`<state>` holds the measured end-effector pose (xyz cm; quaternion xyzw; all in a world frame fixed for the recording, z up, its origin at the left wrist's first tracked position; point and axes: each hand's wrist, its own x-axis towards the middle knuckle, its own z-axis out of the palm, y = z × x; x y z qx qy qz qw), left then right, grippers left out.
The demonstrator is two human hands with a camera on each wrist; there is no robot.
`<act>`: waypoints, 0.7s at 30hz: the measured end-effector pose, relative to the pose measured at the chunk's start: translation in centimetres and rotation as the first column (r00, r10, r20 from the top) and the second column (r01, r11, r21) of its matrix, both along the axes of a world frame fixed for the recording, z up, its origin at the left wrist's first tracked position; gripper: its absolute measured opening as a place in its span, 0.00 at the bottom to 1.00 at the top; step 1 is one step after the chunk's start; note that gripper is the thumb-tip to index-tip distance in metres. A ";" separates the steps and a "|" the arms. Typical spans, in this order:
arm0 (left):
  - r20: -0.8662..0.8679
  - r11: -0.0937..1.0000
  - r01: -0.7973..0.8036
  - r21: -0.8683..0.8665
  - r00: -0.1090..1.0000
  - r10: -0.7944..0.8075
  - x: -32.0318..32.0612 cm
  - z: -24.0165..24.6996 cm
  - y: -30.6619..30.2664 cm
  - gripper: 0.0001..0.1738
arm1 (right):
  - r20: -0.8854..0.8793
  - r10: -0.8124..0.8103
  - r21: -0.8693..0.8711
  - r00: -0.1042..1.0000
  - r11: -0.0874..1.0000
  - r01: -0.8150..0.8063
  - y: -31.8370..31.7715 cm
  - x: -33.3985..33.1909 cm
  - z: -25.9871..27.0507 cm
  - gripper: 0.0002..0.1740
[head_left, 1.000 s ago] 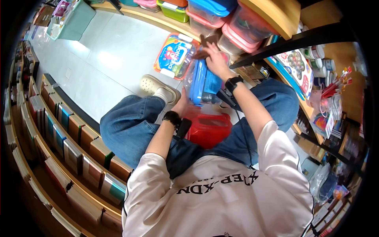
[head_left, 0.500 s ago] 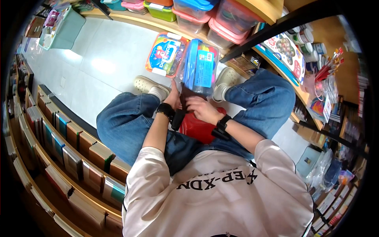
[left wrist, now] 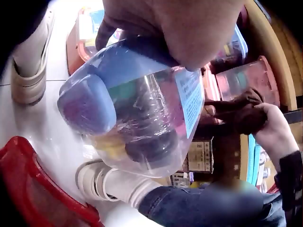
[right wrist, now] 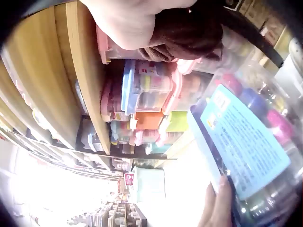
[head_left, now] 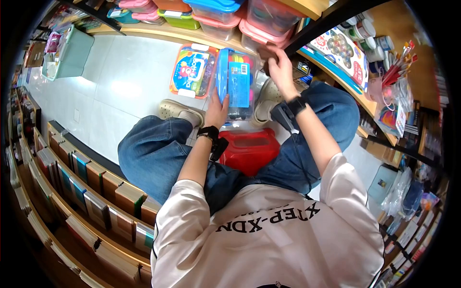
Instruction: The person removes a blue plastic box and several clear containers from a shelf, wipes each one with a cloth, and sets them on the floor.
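Observation:
A clear plastic storage box [head_left: 242, 115] with a blue lid stands on its side between the feet, its blue label [head_left: 238, 91] turned up. Colourful pieces show through its walls, and clear wrap covers it in the left wrist view. My left hand [head_left: 217, 113] grips the box along its lid side, fingers at the lid's edge. To the right of the box, my right hand [head_left: 282, 74] holds a bunched dark brown cloth [right wrist: 189, 35], apart from the box. The left wrist view also shows the cloth [left wrist: 248, 113] hanging from the right hand.
An orange-rimmed box [head_left: 192, 69] lies left of the blue-lidded one. A red container [head_left: 249, 151] sits between the legs. Stacked boxes [head_left: 269, 19] fill the low shelf ahead. Bookshelves [head_left: 96, 187] stand left, a shelf with brushes [head_left: 401, 60] right, and a pale green bin [head_left: 72, 53] far left.
My right hand has gone with the cloth from the box's far end to its near end, then out to its right side. The box now stands straighter, its label facing up.

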<state>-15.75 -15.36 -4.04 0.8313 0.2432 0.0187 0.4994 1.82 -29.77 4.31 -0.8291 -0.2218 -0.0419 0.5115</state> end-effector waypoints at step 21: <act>-0.132 0.999 0.031 0.021 0.991 -0.028 0.0 1.4 0.2 0.35 | -0.186 0.575 -0.279 0.797 0.746 -0.604 -5.3 -17.2 -6.4 0.23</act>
